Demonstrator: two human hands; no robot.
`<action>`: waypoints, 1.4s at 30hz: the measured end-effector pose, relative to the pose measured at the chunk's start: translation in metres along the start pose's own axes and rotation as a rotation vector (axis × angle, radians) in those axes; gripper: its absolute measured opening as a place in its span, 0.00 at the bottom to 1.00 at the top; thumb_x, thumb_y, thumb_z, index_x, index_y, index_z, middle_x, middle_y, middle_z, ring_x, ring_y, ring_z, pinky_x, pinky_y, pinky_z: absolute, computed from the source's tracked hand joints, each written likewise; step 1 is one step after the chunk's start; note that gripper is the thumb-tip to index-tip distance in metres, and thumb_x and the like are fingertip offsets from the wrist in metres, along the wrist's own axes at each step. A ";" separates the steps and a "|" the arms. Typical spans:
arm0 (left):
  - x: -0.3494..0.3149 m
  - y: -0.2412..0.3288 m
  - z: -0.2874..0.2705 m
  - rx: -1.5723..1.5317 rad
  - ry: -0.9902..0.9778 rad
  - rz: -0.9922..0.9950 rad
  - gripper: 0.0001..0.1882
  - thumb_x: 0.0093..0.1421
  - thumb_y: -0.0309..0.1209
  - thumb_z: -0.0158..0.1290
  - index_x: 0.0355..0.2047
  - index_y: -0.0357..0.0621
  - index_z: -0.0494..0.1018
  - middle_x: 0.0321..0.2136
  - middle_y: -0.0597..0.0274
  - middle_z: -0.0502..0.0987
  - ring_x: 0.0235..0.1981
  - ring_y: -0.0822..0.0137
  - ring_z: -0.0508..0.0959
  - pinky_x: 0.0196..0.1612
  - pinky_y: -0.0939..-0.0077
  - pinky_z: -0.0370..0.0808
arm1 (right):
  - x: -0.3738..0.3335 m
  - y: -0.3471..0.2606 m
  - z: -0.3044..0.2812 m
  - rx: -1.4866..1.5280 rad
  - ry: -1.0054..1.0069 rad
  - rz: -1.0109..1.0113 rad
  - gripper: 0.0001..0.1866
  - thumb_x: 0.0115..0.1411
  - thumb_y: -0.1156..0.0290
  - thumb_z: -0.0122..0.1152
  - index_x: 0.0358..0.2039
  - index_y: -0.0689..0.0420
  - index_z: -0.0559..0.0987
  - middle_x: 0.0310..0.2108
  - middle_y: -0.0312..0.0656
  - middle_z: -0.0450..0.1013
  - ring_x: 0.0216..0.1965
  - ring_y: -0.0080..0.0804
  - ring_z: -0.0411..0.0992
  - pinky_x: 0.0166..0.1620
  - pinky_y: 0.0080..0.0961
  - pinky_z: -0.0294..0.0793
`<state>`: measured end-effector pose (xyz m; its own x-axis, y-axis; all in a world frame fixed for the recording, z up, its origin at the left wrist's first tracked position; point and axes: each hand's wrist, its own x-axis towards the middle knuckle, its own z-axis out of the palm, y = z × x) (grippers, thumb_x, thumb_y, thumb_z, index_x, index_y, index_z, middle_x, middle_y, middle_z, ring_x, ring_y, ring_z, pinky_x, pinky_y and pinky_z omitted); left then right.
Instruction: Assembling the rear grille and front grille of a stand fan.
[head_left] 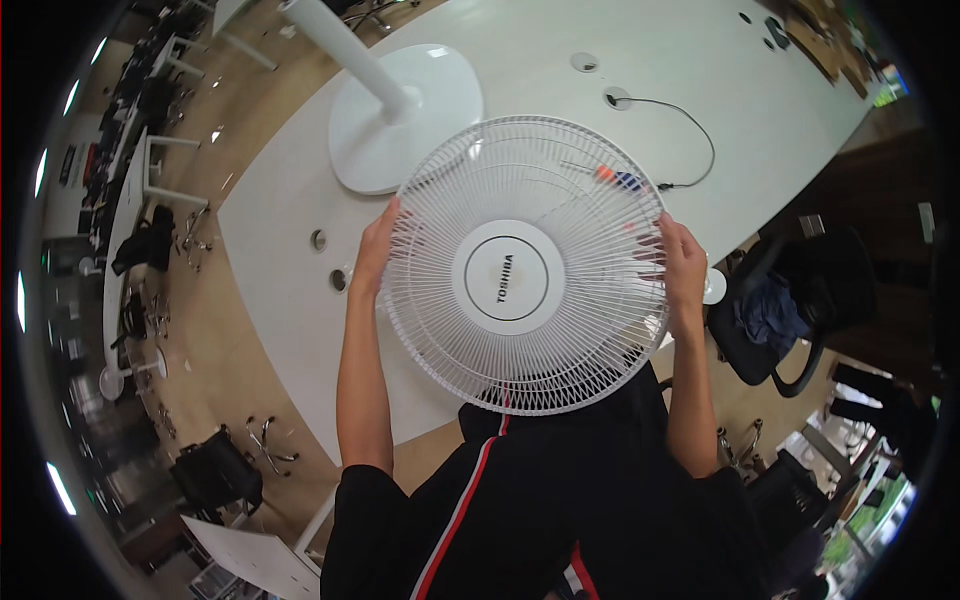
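A round white fan grille [590, 330] with a plain disc at its centre is held up in front of me, over the table's near edge. My left hand [377, 245] grips its left rim, fingers curled behind the wires. On the opposite rim, my right hand [683, 262] holds it the same way, with fingertips showing through the wires. Beyond the grille stands a white fan base [365, 150] with an upright pole [345, 55]. A screwdriver [617, 178] with an orange and blue handle lies on the table, seen through the grille's upper right.
The white table [290, 200] has several round cable holes. A thin dark cable [712, 140] curves across it at the right. Cardboard pieces [825, 45] lie at the far right corner. A black chair [800, 300] with dark blue cloth stands to the right, another chair [215, 470] at lower left.
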<state>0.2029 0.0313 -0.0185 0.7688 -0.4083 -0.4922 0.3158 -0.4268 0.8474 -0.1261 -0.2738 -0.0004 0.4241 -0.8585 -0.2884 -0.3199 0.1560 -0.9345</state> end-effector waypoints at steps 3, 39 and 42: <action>-0.005 0.001 -0.007 0.011 0.016 0.005 0.38 0.73 0.61 0.47 0.54 0.32 0.80 0.44 0.57 0.85 0.45 0.67 0.83 0.53 0.73 0.77 | -0.005 -0.014 0.010 0.038 0.006 0.029 0.23 0.74 0.51 0.61 0.44 0.63 0.85 0.25 0.30 0.76 0.23 0.13 0.67 0.26 0.17 0.63; -0.037 -0.050 -0.034 -0.364 0.231 0.167 0.16 0.73 0.35 0.58 0.44 0.30 0.85 0.33 0.58 0.87 0.28 0.76 0.82 0.31 0.81 0.79 | -0.010 -0.048 0.024 0.218 -0.188 0.299 0.37 0.73 0.38 0.51 0.50 0.65 0.82 0.35 0.45 0.82 0.35 0.32 0.81 0.42 0.30 0.81; -0.025 -0.050 -0.045 -0.258 0.178 0.158 0.16 0.73 0.35 0.58 0.46 0.31 0.84 0.33 0.58 0.87 0.29 0.74 0.83 0.33 0.79 0.81 | -0.007 -0.050 0.029 0.160 -0.194 0.294 0.37 0.73 0.39 0.52 0.50 0.67 0.81 0.35 0.47 0.82 0.35 0.33 0.81 0.42 0.30 0.81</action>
<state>0.1928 0.0990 -0.0393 0.8972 -0.2963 -0.3274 0.2976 -0.1421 0.9441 -0.0886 -0.2621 0.0426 0.4917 -0.6596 -0.5685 -0.3217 0.4691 -0.8225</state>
